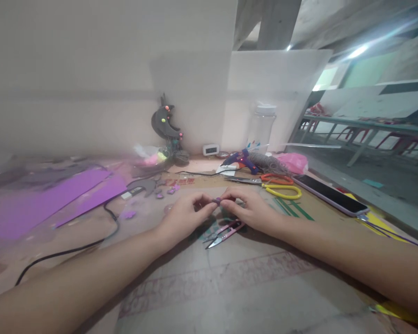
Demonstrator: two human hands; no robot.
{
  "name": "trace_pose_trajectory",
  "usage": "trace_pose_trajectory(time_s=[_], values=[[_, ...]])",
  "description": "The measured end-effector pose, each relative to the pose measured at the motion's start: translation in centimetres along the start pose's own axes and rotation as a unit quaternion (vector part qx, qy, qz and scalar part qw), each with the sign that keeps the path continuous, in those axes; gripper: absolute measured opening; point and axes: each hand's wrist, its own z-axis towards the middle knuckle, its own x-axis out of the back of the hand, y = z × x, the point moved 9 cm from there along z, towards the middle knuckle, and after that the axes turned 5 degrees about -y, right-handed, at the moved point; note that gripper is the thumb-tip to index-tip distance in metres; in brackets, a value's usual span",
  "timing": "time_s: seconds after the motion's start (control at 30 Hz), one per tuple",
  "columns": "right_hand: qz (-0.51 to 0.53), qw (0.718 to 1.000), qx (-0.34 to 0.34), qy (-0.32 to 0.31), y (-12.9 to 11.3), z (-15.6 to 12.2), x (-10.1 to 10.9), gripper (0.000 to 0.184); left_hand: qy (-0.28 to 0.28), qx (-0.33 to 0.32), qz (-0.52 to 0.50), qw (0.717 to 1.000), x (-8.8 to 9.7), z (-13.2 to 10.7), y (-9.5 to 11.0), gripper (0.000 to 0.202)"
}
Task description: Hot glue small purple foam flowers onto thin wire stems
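Note:
Between the fingertips of both hands sits a small purple piece [218, 201]; its exact shape is too small to make out. My left hand [190, 211] pinches it from the left side. From the right, my right hand [245, 206] pinches the same piece, with the fingertips of both hands nearly meeting. Just below the hands, a pair of pink-handled thread snips [226, 232] lies on the work surface with its blades pointing to the lower left. Small purple cut-outs [173, 189] lie scattered beyond my left hand.
Purple sheets [87, 190] spread at left beside a black cable [66, 250]. Behind my hands are yellow-handled scissors [282, 191], a blue glue gun [245, 160], a small digital clock [211, 149] and a dark crescent ornament [164, 123]. A phone [330, 195] lies at right.

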Motion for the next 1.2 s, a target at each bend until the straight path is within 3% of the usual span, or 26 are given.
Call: trace_pose_trajectory(time_s=[0.43,1.2], values=[[-0.03,0.999,0.038,-0.01,-0.48,-0.19,-0.55,0.017,-0.013,-0.007,0.003,1.0,-0.15,-0.06,0.46,0.023],[-0.022,1.0,0.016,-0.006,-0.04,-0.01,-0.4,0.017,0.001,-0.013,0.013,1.0,-0.01,-0.09,0.28,0.024]])
